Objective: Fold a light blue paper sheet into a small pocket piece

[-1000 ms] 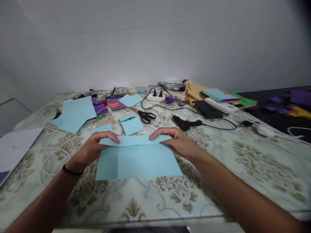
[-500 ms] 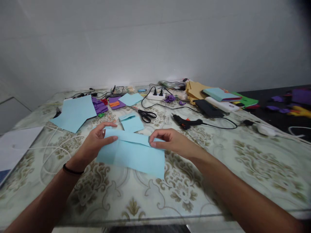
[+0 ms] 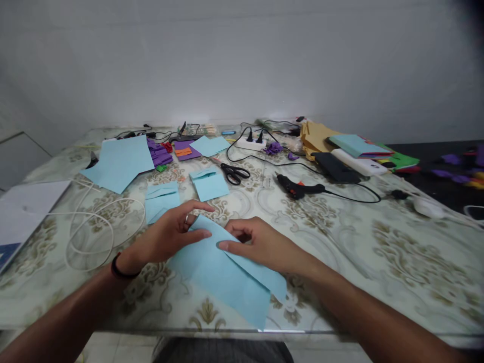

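A light blue sheet of paper [image 3: 223, 282] lies slanted near the table's front edge, its upper strip folded over along the far side. My left hand [image 3: 176, 232] pinches its upper left end, thumb on top. Closer to the middle of the fold, my right hand [image 3: 257, 244] holds the folded strip between thumb and bent fingers. Beyond the left hand lies a small folded blue paper [image 3: 162, 199], partly covered by that hand. Another folded blue paper [image 3: 209, 184] rests just past the sheet, beside black-handled scissors [image 3: 235, 174].
A black glue gun [image 3: 298, 186] lies right of centre, its cord trailing right. White cable loops [image 3: 91, 227] spread at the left. Behind are blue paper [image 3: 124, 159], purple strips [image 3: 159, 154], a white power strip [image 3: 250, 144] and a black power bank-like block [image 3: 335, 168].
The blue sheet has turned clockwise and come nearer to me, its right end now pointing toward the front edge. Both hands have moved with it, uncovering more of the small folded paper at left.
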Demonstrator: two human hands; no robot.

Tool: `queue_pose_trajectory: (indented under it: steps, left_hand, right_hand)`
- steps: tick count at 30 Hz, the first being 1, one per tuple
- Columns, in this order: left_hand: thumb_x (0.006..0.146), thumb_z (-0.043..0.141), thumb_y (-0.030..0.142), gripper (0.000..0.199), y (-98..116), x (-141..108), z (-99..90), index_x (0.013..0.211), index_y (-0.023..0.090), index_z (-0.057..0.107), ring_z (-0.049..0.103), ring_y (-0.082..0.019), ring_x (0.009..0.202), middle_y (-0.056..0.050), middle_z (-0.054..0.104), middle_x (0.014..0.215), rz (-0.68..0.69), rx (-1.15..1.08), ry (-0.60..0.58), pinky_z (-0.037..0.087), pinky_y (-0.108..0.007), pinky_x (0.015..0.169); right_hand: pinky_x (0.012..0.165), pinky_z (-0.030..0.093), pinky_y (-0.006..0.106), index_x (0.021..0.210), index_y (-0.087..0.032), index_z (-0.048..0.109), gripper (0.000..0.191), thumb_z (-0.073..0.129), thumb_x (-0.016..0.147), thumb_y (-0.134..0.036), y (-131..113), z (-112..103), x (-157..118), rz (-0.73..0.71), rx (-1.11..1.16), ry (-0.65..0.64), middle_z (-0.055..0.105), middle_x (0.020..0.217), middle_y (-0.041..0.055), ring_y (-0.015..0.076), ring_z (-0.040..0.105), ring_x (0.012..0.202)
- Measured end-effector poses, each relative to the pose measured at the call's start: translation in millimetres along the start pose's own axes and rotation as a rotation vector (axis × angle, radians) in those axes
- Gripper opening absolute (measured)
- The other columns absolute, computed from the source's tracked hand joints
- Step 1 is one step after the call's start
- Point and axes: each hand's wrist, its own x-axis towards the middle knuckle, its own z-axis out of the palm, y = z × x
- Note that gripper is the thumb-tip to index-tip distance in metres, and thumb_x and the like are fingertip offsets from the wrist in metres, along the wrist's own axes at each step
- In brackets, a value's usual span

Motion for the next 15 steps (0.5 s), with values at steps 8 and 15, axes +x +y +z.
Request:
queue_pose_trajectory:
  steps: [8,15]
  left_hand:
    - [0.091,0.066,0.048,0.038,-1,3,-3.6,0.07,0.017,0.06,0.034,-0.01,0.054,0.005,0.035,0.059,-0.095,-0.027,-0.079,0.024,-0.022,0.045]
    - [0.093,0.063,0.045,0.05,-6,2,5.1,0.064,0.02,0.031,0.023,-0.009,0.058,0.006,0.022,0.066,-0.109,0.01,-0.18,0.018,-0.023,0.048]
  right_hand:
    - [0.055,0.032,0.024,0.076,-0.019,0.056,0.038,0.074,0.087,-0.051,2,-2,2,0.012,0.051,0.048,0.043,0.068,-0.005,0.0115,0.04,0.063]
    - [0.05,0.027,0.023,0.079,-0.018,0.06,0.039,0.066,0.093,-0.053,3,10,4,0.041,0.118,0.092,0.044,0.063,-0.0058,0.0102,0.038,0.058]
